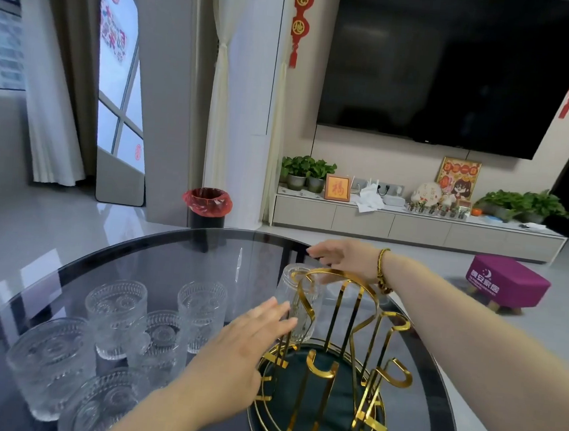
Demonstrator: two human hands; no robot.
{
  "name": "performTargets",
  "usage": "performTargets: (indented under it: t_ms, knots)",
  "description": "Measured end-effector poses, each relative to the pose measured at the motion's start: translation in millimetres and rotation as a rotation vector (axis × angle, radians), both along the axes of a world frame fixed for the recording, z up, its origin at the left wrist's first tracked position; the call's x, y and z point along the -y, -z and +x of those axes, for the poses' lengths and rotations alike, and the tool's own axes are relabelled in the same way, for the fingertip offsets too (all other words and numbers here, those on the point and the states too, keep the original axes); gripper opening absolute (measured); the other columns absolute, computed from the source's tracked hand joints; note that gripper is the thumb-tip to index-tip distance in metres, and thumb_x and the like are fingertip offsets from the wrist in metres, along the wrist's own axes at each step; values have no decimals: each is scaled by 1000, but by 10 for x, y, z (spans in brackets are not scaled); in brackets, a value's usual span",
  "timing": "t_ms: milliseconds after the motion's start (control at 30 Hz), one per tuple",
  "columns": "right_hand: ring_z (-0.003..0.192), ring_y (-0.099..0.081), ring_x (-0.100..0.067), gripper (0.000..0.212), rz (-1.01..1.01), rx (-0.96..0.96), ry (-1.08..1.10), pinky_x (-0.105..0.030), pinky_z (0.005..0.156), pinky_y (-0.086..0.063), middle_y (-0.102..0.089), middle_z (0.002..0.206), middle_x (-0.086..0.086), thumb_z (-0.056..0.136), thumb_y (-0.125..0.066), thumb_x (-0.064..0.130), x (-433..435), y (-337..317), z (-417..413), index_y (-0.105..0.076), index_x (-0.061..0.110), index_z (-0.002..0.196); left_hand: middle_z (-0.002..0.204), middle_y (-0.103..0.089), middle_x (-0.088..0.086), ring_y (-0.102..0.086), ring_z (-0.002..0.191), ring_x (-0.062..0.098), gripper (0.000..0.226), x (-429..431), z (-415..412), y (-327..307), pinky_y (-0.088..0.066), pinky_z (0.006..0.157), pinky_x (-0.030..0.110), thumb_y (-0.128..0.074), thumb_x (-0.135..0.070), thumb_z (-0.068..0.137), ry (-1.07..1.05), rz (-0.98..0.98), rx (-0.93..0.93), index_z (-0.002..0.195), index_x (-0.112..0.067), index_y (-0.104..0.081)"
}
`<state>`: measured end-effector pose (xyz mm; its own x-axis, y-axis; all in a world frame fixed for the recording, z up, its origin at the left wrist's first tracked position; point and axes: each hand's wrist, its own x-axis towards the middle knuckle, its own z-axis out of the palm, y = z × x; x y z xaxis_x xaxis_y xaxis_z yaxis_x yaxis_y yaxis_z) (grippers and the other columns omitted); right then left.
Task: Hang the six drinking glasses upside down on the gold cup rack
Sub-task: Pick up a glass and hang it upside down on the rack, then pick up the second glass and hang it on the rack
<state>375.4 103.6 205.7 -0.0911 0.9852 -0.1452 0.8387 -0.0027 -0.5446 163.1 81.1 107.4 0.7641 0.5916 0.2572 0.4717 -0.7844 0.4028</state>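
Head view: your left hand (pixel 251 343) lies spread against the upturned glass (pixel 298 302) on the gold rack (pixel 331 374); right hand (pixel 344 258) spread above, centre frame.

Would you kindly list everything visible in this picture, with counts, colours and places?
Upright glasses: five, clear embossed, left part of table.
Hung glass: one, clear, upside down on the rack's far-left peg.
Cup rack: one, gold with dark green base, right part of table.
Table: one, round dark glass, foreground.
Bin: one, black with red liner, beyond table.
Television: one, black, on wall.
Stool: one, purple, right floor.
Potted plants: several, green, on the low cabinet.
Left hand: open, fingertips by the hung glass.
Right hand: above the rack's top.
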Motion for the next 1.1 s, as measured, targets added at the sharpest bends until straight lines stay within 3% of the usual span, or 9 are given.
performTargets:
  t_ms: [100, 267, 367, 433, 533, 700, 800, 967, 1100]
  knots:
    - [116, -48, -20, 40, 180, -29, 135, -32, 102, -37, -53, 127, -11, 79, -59, 10, 164, -49, 88, -50, 9, 118, 127, 21, -35, 30, 112, -21, 82, 54, -17, -10, 16, 101, 11, -37, 6, 79, -24, 40, 21, 136, -43, -3]
    - [74, -53, -9, 5, 432, -127, 228, -14, 65, -42, -62, 83, 0, 81, -58, 19, 606, -105, -70, -59, 21, 76, 133, 9, -27, 13, 123, -11, 70, 353, -212, -47, 9, 107, 14, -38, -1, 85, -98, 78, 104, 138, -35, -8]
    - [66, -48, -8, 13, 512, -160, 193, -17, 59, -40, -53, 67, 7, 81, -57, 22, 804, -89, -364, -54, 23, 68, 135, -42, -12, -28, 130, 3, 62, 647, -509, 27, -32, 106, 30, -66, 3, 69, -131, 253, 185, 123, -23, -49]
    - [68, -47, -1, 14, 664, -170, 210, -13, 60, -36, -51, 69, 13, 81, -56, 21, 929, -77, -581, -52, 24, 69, 117, -62, -3, -46, 119, 10, 44, 793, -769, 125, -38, 96, 22, -65, -3, 63, -162, 307, 254, 105, -18, -65]
    - [68, -45, 4, 21, 866, -267, 245, -2, 59, -35, -49, 69, 17, 81, -57, 18, 1147, -42, -892, -48, 30, 65, 111, -63, -3, -44, 111, 6, 36, 949, -1152, 220, -13, 102, 0, -42, -21, 75, -274, 200, 275, 96, -13, -69]
    - [74, -51, 8, 25, 652, -332, 72, -6, 69, -41, -54, 74, 18, 78, -59, 17, 1386, 470, -1493, -47, 38, 70, 104, -70, 8, -50, 104, 8, 27, 1022, -1579, 600, -15, 96, -6, -52, -12, 74, -492, 91, 320, 93, -7, -71]
    - [85, -50, 3, 22, 495, -414, 70, -2, 76, -38, -54, 88, 12, 76, -64, 18, 1364, 992, -1795, -48, 32, 83, 119, -63, 6, -52, 118, 18, 33, 950, -1690, 842, -33, 103, 21, -60, 2, 79, -631, 5, 268, 109, -12, -64]
    - [126, -30, -7, 76, 153, -477, 124, -20, 102, -24, -35, 133, 9, 71, -69, 28, 1183, 1715, -2119, -23, 23, 132, 143, -40, -1, -34, 133, 16, 49, 849, -1780, 1028, -24, 113, 30, -55, -18, 86, -688, -82, 119, 132, -18, -39]
    - [136, -20, -17, 91, 65, -498, 148, -33, 111, -23, -31, 144, 2, 66, -72, 32, 1033, 1969, -2297, -13, 30, 135, 143, -38, -8, -33, 132, 11, 48, 811, -1785, 1104, -25, 110, 26, -49, -32, 89, -662, -100, 32, 133, -23, -33]
